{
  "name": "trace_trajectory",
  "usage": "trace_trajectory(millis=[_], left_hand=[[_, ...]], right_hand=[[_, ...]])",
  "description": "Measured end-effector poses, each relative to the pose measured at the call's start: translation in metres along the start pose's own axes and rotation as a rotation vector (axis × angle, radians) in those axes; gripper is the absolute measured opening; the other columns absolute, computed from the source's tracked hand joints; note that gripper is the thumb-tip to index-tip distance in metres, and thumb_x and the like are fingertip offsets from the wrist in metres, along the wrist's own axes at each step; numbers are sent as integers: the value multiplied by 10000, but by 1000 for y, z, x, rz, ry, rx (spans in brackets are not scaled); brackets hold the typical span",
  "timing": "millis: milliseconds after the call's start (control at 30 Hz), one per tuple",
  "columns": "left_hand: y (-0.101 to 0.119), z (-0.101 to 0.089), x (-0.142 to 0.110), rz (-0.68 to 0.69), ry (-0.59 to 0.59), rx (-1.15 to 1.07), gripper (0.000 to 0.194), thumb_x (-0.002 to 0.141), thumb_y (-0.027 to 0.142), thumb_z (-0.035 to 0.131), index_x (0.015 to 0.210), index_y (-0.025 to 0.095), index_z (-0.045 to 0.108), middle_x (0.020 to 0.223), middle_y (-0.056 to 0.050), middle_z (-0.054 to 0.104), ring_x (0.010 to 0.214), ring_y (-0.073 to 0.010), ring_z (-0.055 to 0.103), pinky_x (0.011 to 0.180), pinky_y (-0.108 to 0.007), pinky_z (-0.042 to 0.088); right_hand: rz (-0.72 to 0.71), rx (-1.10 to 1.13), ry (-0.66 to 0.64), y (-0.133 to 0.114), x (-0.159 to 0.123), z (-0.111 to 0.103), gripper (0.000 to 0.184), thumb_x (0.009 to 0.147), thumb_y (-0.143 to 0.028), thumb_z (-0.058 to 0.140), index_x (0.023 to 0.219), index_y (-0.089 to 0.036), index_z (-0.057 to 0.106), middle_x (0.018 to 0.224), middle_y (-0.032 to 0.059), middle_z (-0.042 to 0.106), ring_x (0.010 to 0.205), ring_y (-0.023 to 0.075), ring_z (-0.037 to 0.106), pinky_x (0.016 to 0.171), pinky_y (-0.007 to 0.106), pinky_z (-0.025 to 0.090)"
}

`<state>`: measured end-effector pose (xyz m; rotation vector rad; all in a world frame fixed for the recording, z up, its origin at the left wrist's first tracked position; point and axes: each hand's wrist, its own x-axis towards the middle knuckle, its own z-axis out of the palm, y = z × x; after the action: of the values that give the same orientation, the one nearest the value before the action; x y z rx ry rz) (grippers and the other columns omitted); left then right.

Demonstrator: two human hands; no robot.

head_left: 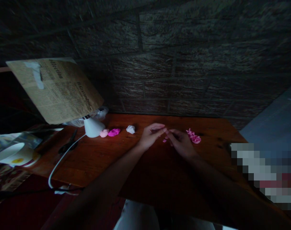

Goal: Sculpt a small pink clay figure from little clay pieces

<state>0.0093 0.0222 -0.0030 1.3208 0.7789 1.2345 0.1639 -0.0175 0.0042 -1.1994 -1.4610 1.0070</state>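
Head view: your left hand (pixel 151 135) and right hand (pixel 183 143) meet over the table (pixel 97 159), thumbs and fingertips drawn narrow and close together. You cannot tell from here whether a bit of material sits between them. A small pink piece (pixel 164 140) shows just below, at the near side of your fingertips; whether your right fingers hold it or it lies on the wood is unclear. It looks like soft modelling clay, so expect it light, easily dented, perhaps a little tacky; take it by an edge with a light pinch. The ruffled pink shapes (pixel 195 138), just right of your right hand, look thin and fragile, best lifted from underneath. Your right hand may cover part of their left side. Dim light blurs detail, and the right foreground is pixelated.
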Motion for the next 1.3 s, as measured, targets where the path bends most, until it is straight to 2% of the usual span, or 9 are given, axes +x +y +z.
trace_trajectory(millis=[200,400,600,767,867,1033,1067,1167,1300], left_hand=[[1,-1,1,-44,22,-20,342,670,347,829,928,152,719,766,-17,699,519,-57,460,483,-210,288],[3,1,0,-61,14,-36,362,646,357,842,917,149,724,795,-32,705,538,-61,465,488,-210,290],[1,1,0,-63,10,-28,359,644,340,843,927,153,726,825,-44,716,563,-72,488,494,-213,297],[4,1,1,-77,29,-54,353,639,365,855,887,155,718,787,-28,701,577,-74,496,508,-211,300],[7,1,1,-105,42,-126,377,622,379,872,880,158,708,778,-16,680,585,-65,474,517,-206,292],[9,-2,4,-159,99,-228,408,594,353,892,908,169,707,799,-7,657,612,-60,455,518,-194,264],[9,-2,4,-169,106,-231,403,593,344,892,907,170,708,798,-6,655,616,-61,458,520,-193,265],[9,-2,4,-193,117,-230,383,599,319,887,907,173,713,799,-5,655,624,-62,471,530,-188,284],[11,-2,3,-202,118,-242,382,591,307,890,905,171,722,809,-10,667,625,-60,480,533,-181,300]], right_hand=[[-39,6,-1,5,-1,3,415,832,-561,622,957,-174,709,722,43,710,538,146,568,498,271,467],[-78,-46,2,5,-1,2,361,876,-497,581,962,-170,707,740,42,711,500,136,545,501,282,470],[-114,-93,8,5,-1,1,337,892,-484,565,961,-192,719,790,50,744,569,162,611,548,296,495],[-81,-159,-9,-9,-2,-4,364,894,-513,559,939,-203,745,735,43,740,571,177,619,569,312,498],[-93,-206,69,-25,1,-26,411,849,-579,602,879,-200,758,748,55,742,583,184,616,580,319,493],[-68,-238,355,-33,16,-88,388,793,-562,660,914,-205,750,786,78,729,725,248,665,659,364,527],[-68,-240,358,-30,19,-100,356,777,-543,677,904,-219,749,830,82,738,780,263,676,710,381,539],[-27,-261,197,-17,25,-124,259,757,-476,706,851,-237,745,943,86,760,955,295,692,927,451,522],[94,-259,90,-4,25,-135,204,736,-399,747,847,-228,753,983,95,765,998,317,702,981,511,505]])
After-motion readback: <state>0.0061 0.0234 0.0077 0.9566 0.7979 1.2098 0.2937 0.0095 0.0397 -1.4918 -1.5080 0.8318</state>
